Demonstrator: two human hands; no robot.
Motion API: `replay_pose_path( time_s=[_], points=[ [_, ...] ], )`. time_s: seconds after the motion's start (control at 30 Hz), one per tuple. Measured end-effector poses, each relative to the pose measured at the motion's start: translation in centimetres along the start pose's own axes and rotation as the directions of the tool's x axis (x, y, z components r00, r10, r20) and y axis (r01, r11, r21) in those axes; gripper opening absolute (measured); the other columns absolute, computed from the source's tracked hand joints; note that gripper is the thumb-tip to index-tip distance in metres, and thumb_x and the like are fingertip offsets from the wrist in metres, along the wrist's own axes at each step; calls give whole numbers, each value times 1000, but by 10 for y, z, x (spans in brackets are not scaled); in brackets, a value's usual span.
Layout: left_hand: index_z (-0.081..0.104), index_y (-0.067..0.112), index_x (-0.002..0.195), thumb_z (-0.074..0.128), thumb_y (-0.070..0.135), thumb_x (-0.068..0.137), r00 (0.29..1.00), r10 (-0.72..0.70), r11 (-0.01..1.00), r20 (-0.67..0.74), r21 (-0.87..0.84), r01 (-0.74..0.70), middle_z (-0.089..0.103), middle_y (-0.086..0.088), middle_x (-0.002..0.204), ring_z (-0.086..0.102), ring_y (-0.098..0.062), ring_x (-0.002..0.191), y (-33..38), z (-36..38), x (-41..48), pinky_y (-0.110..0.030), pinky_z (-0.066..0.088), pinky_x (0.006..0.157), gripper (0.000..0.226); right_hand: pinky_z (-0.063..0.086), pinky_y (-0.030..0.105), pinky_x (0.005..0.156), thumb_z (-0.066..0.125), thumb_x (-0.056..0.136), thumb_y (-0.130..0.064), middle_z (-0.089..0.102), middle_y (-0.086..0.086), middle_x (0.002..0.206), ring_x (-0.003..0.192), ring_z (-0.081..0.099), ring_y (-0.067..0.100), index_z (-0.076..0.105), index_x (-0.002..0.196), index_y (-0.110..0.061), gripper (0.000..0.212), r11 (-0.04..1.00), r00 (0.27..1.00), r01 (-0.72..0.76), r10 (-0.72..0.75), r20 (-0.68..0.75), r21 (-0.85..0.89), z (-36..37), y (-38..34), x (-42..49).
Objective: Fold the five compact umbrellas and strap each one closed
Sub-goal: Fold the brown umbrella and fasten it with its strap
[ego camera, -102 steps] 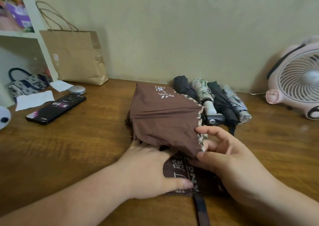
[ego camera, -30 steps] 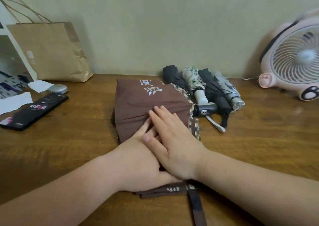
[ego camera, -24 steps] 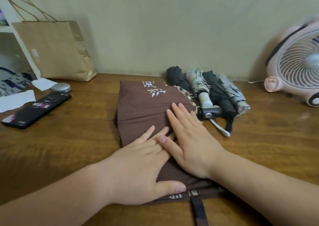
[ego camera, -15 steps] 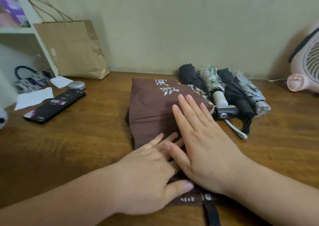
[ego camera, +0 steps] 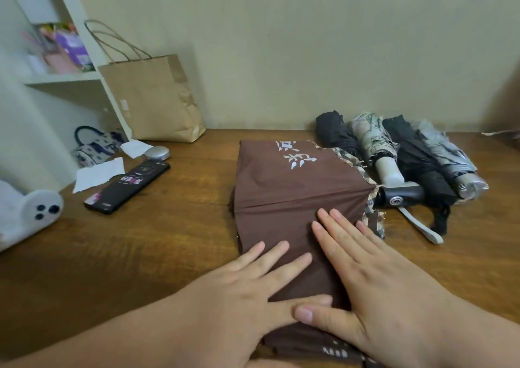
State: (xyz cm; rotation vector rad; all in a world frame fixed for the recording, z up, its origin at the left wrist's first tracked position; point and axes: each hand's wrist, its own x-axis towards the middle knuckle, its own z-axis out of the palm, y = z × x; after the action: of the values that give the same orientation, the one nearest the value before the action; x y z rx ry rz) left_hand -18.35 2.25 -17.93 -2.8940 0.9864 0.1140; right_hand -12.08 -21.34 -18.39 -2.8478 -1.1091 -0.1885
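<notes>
Wooden table (ego camera: 183,255), middle toward the near edge: the brown umbrella (ego camera: 287,187) lies flattened under the left hand (ego camera: 239,291) and right hand (ego camera: 374,277), both laid flat with straight fingers pressing the cloth; recommended: press evenly, smooth pleats outward, then roll tight before strapping.

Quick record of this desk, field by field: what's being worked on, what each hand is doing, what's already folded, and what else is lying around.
In work: brown umbrella, canopy lying flat on the wooden table, not yet rolled
Left hand: left hand flat, fingers straight, pressing the canopy's near end
Right hand: right hand flat beside it, also pressing the canopy
Already folded: four folded umbrellas in a row by the wall
Elsewhere: phone and paper bag on the left side
</notes>
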Motion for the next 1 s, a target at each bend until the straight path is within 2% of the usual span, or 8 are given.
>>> replay_pose_path(
  time_s=[0.2,0.27,0.33,0.47,0.5,0.67,0.9,1.0],
  points=[
    [13,45,161,28,50,109,972,235,879,19,423,-221,16,-3,171,24,-37,153,-30,5,-37,-54,43,109,54,28,43,107,28,80,-96,46,16,154,141,44,35,53,144,0,118,995,999,-36,34,-23,-88,5,5,-2],
    [36,43,156,35,49,109,968,250,968,-36,28,-249,24,7,169,20,-28,156,-36,-1,-43,-60,26,120,47,29,43,105,28,80,-95,48,16,152,139,46,36,55,142,-1,117,994,998,-56,55,-16,-92,5,5,-2],
    [72,41,118,37,58,105,957,-32,891,-287,-443,-103,65,13,135,56,-16,134,-37,-23,-42,-50,35,118,42,29,42,105,28,80,-96,49,16,152,138,47,37,56,142,-1,117,994,998,-59,58,-7,-92,5,3,-1],
    [72,28,77,66,50,94,358,-845,480,-398,-859,178,73,1,83,70,-19,86,-69,-68,4,-42,57,83,28,30,40,104,28,80,-96,50,15,151,137,48,35,58,141,-1,116,995,997,-74,76,33,-74,0,1,-2],
    [72,25,80,70,43,93,331,-897,353,-294,-926,134,74,1,88,70,-21,92,-79,-75,19,-44,57,85,22,30,40,103,28,80,-96,51,14,150,137,49,34,58,140,-1,116,994,995,-83,86,49,-64,-2,0,-2],
    [69,14,102,66,28,98,571,-803,-207,171,-978,3,78,-3,96,71,-19,92,-89,-85,69,-36,54,91,16,30,40,103,27,79,-97,52,13,150,136,50,32,61,138,-3,116,994,995,-94,96,33,-53,-2,-1,-3],
    [60,2,123,81,11,85,440,-898,-35,22,-999,-22,69,-9,102,65,-17,83,-101,-97,95,-28,51,66,44,30,40,102,24,80,-97,53,12,149,137,51,29,62,137,-4,115,995,995,-93,94,23,-27,1,0,-4],
    [45,4,131,78,-3,83,452,-891,-127,27,-973,-193,64,-16,115,69,-19,89,-93,-103,95,-32,57,67,59,30,40,102,23,80,-96,53,13,149,137,51,30,62,137,-5,115,998,998,-65,65,-4,-15,-1,1,-3]
  ],
)
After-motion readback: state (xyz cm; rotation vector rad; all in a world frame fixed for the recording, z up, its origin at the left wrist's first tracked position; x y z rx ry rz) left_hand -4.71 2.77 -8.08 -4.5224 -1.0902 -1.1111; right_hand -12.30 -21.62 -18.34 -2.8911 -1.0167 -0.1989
